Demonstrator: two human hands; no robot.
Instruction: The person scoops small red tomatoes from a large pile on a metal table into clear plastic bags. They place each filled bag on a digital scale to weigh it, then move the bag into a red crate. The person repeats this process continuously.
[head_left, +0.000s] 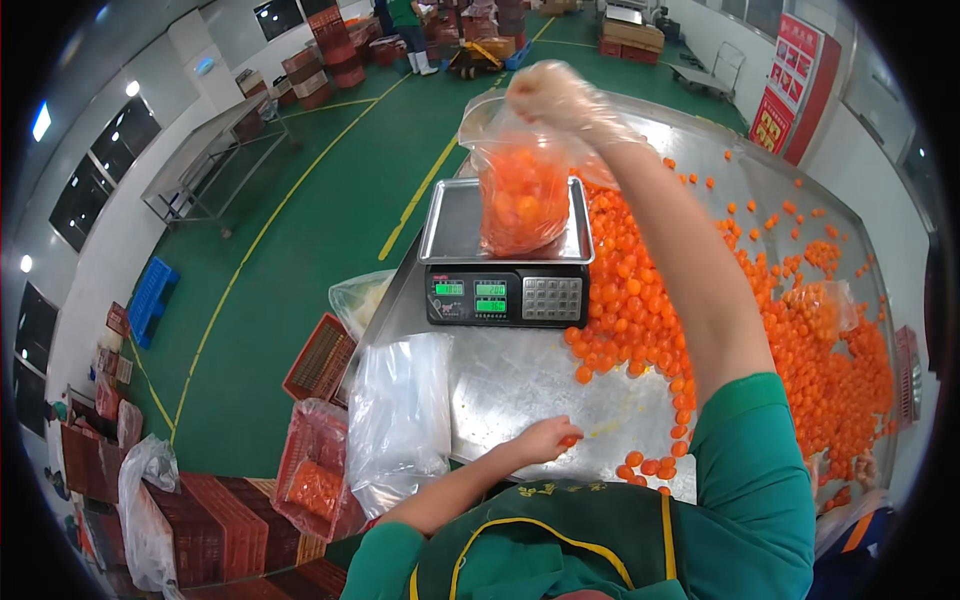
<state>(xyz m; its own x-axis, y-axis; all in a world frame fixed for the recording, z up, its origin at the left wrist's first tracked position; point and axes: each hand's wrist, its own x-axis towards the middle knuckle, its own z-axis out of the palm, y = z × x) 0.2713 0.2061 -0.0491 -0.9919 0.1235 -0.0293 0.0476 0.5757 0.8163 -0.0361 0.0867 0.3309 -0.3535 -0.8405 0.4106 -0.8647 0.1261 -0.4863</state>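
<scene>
My right hand (551, 97), in a thin clear plastic glove, grips the top of a clear plastic bag (523, 199) full of orange balls, perhaps salted egg yolks. The bag stands upright on the metal pan of a digital scale (508, 296) with lit green displays. Low over the steel table (517, 375), my left hand (547, 441) holds one orange ball (568, 441) at its fingertips. A big heap of loose orange balls (630, 285) spreads right of the scale, partly behind my right arm. Flat clear plastic bags (401, 412) lie stacked at the table's left edge.
Red crates (319, 360) stand left of the table, one lined with plastic and holding a bag of orange balls (313, 489). Another filled bag (821, 307) lies on the heap at right. A co-worker's hand (866, 469) is at the lower right; another person stands far back.
</scene>
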